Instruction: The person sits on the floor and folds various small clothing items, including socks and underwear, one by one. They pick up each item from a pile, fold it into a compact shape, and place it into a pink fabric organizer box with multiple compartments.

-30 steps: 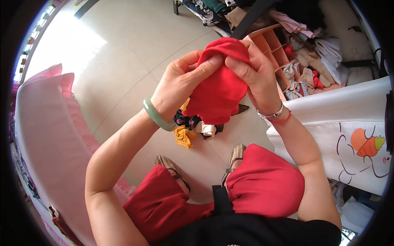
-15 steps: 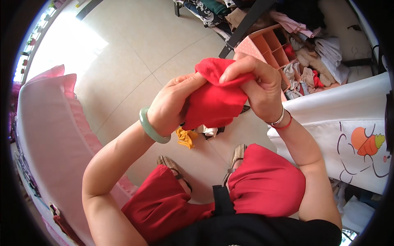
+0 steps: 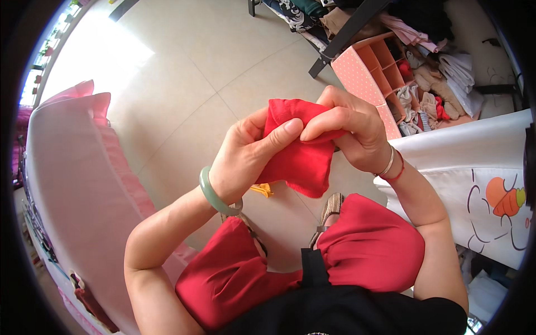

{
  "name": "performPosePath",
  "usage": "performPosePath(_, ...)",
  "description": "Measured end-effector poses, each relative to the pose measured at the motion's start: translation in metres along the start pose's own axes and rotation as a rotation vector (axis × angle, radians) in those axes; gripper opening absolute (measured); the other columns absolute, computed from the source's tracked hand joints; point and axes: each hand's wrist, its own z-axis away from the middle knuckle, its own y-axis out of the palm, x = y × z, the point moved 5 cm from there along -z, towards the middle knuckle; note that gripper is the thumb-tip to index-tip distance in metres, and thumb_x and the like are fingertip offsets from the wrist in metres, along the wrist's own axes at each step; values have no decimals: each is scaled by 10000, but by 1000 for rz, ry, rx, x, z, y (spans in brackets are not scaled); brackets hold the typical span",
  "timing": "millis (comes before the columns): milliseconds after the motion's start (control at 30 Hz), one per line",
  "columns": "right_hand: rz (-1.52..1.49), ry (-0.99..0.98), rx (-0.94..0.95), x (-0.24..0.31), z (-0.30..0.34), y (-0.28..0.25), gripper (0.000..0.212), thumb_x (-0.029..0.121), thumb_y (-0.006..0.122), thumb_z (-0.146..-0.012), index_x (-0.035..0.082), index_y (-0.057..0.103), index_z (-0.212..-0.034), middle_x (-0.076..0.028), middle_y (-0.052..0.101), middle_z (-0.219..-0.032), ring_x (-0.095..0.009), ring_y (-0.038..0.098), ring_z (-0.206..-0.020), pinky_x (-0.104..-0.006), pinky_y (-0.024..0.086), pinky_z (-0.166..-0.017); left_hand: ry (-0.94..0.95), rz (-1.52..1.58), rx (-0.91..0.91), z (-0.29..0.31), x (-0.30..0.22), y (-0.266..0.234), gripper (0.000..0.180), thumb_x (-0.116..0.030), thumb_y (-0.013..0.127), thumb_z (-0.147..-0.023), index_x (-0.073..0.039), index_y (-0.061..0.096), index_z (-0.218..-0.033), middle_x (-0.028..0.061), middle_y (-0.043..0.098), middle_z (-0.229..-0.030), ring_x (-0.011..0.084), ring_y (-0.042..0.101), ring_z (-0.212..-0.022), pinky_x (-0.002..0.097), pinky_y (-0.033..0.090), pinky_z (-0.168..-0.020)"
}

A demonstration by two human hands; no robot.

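Both hands are closed on a red sock, held up in front of me over my knees. It looks folded over, with a ribbed edge hanging at the bottom. My left hand, below a pale green bangle, has its thumb across the front of the fabric and its fingers behind. My right hand pinches the upper right part between thumb and bent forefinger. The two thumbs nearly meet at the sock's middle. Below it, a bit of yellow cloth shows on the floor, mostly hidden by my left hand and the sock.
At the right stands a pink dotted organizer box with compartments and several socks and small garments. A black metal leg and piled clothes lie beyond it. Pink bedding runs along the left, a white cloth with a carrot drawing along the right.
The sock and both hands have come slightly lower. My left thumb now lies over the front of the fabric, and the sock's lower part has been turned, showing its ribbed edge.
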Motion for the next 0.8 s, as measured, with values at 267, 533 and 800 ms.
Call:
performPosePath(267,-449,420,-181,-21,6,10,508,268,669,-862,20,466,-1256,-65,593,-1004,-107,568,-895,-266,472,-812,326,-190,-209,7,4,-16,168,-71,587,-923,6,614,-1070,30,659,-919,70,606,-818,237,530,-731)
performPosePath(533,-295,408,-314,-14,10,28,225,46,670,-815,12,557,-1007,-61,628,-886,-117,620,-804,-247,504,-710,253,-60,-156,5,10,-12,185,-103,586,-931,16,606,-1071,31,654,-943,76,601,-847,239,525,-729)
performPosePath(800,-429,278,-152,-10,8,17,223,-94,607,-773,52,641,-939,-39,541,-916,-125,509,-821,-239,413,-774,-57,75,-15,11,20,-16,175,-63,590,-906,12,612,-1063,37,654,-976,90,607,-884,249,507,-785)
